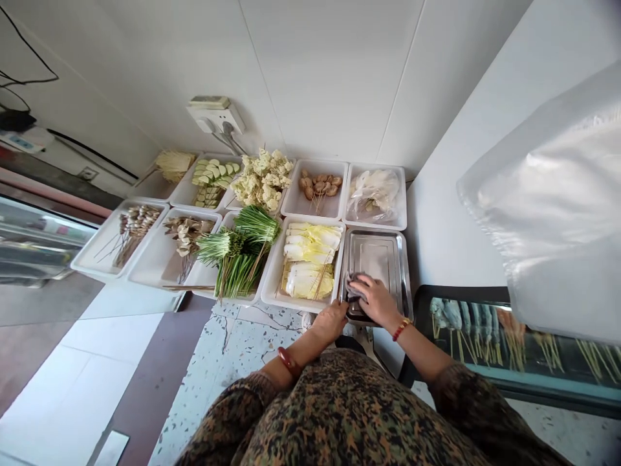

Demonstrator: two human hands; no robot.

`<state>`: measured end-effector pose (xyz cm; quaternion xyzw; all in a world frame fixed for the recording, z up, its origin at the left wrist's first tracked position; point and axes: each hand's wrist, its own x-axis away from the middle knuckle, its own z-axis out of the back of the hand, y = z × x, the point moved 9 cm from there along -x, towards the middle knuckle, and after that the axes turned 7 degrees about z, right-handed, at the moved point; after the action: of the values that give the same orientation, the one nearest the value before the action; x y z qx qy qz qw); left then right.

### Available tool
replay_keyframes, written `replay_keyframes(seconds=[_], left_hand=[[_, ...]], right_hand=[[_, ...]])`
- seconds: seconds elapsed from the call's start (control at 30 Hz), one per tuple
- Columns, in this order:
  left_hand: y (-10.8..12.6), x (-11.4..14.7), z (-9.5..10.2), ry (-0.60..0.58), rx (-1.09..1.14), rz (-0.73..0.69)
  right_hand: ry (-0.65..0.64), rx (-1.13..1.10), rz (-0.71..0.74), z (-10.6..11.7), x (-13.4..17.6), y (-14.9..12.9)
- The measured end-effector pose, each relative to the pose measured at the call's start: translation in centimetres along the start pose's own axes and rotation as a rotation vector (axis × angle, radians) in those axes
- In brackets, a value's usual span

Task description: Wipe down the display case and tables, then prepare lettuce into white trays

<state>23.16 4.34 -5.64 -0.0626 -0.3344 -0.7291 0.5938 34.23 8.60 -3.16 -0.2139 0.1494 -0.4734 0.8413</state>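
A shiny rectangular metal tray (395,259) lies at the right end of the front row, just in front of me. My left hand (332,321) is closed on its near left corner, the thumb by the rim. Inside the tray, toward its left side, my right hand (377,301) presses a crumpled grey cloth (356,283) against the metal, the fingers bent over it. Part of the cloth is hidden under the fingers. Directly left of the tray is a white bin (274,285) of skewered Chinese cabbage (310,281).
More white bins hold green chives (242,272), cauliflower (264,178), brown mushrooms (320,186) and a bagged pale food (373,191). A glass-topped case (528,336) with skewers stands at the right. Above it hangs a clear plastic sheet (557,213). A wall socket (218,120) has plugs in it.
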Motion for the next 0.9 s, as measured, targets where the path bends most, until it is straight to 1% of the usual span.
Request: replay_keyframes(seconds=[0.07, 0.1, 0.13, 0.17, 0.2, 0.23, 0.27, 0.3, 0.33, 0.4, 0.47, 0.53, 0.6, 0.67, 0.73, 0.77, 0.83, 0.87, 0.9], left_hand=[[0.2, 0.2, -0.1, 0.001, -0.041, 0.012], [0.3, 0.3, -0.2, 0.004, -0.059, 0.017], [0.4, 0.5, -0.4, 0.007, -0.076, 0.021], [0.5, 0.7, -0.5, 0.013, -0.091, 0.023], [0.7, 0.9, -0.6, 0.022, -0.104, 0.024], [0.9, 1.1, -0.7, 0.032, -0.116, 0.025], [1.1, 1.3, -0.8, 0.043, -0.128, 0.026], [1.2, 1.4, -0.8, 0.055, -0.137, 0.027], [1.4, 1.5, -0.9, 0.066, -0.145, 0.027], [1.6, 1.5, -0.9, 0.084, -0.153, 0.030], [1.6, 1.4, -1.0, 0.100, -0.149, 0.033], [1.5, 1.3, -1.1, 0.115, -0.132, 0.037], [1.3, 1.3, -1.1, 0.132, -0.106, 0.045], [1.2, 1.4, -1.2, 0.146, -0.072, 0.049], [1.2, 1.7, -1.1, 0.162, -0.033, 0.052], [1.2, 1.8, -1.1, 0.170, -0.010, 0.052], [1.1, 2.4, -0.9, 0.194, 0.043, 0.052], [1.0, 2.8, -0.7, 0.210, 0.074, 0.054], [0.8, 3.3, -0.6, 0.229, 0.108, 0.059]], right_hand=[[-0.052, -0.232, 0.036, 0.1, 2.0, 0.1], [-0.057, -0.329, 0.023, 0.7, 2.5, 1.0], [-0.032, -0.392, -0.013, 1.8, 2.6, 2.5], [0.027, -0.415, -0.063, 3.3, 2.4, 4.5], [0.110, -0.391, -0.118, 5.0, 1.9, 6.8], [0.216, -0.333, -0.157, 6.8, 1.2, 9.0], [0.293, -0.258, -0.180, 8.3, 0.3, 10.8], [0.322, -0.174, -0.194, 9.1, -0.6, 12.0], [0.321, -0.082, -0.198, 9.3, -1.4, 12.7], [0.249, 0.102, -0.188, 8.3, -2.3, 12.4], [0.185, 0.232, -0.149, 6.3, -1.8, 10.4], [0.166, 0.265, -0.098, 4.2, -0.3, 7.8], [0.167, 0.217, -0.052, 2.6, 1.7, 5.5], [0.160, 0.088, -0.029, 1.5, 3.5, 3.8], [0.135, -0.152, -0.059, 0.9, 4.8, 3.0], [0.119, -0.315, -0.110, 0.7, 5.5, 3.1], [0.097, -0.663, -0.258, 0.3, 6.9, 4.0], [0.105, -0.807, -0.335, 0.2, 7.7, 4.7], [0.133, -0.907, -0.397, 0.4, 8.5, 5.6]])
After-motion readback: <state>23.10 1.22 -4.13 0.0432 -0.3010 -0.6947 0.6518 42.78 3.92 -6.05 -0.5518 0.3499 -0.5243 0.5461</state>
